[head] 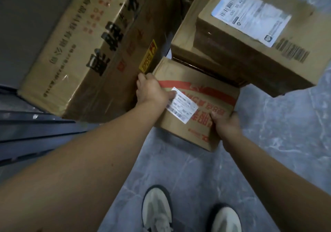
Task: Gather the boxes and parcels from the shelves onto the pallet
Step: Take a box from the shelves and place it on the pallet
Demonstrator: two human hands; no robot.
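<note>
A small cardboard box (197, 95) with red print and a white label sits low in front of me, between both hands. My left hand (152, 90) grips its far left corner, fingers curled over the edge. My right hand (226, 122) grips its near right corner. A large printed carton (100, 40) lies just left of it. Behind it, a labelled box (254, 35) rests on a flatter box (184, 40). The pallet under the stack is hidden.
Grey marble-patterned floor (268, 142) spreads to the right and below. My two shoes (157, 208) stand near the bottom edge. Dark metal rails (35, 129) run along the left side. A grey wall fills the upper left.
</note>
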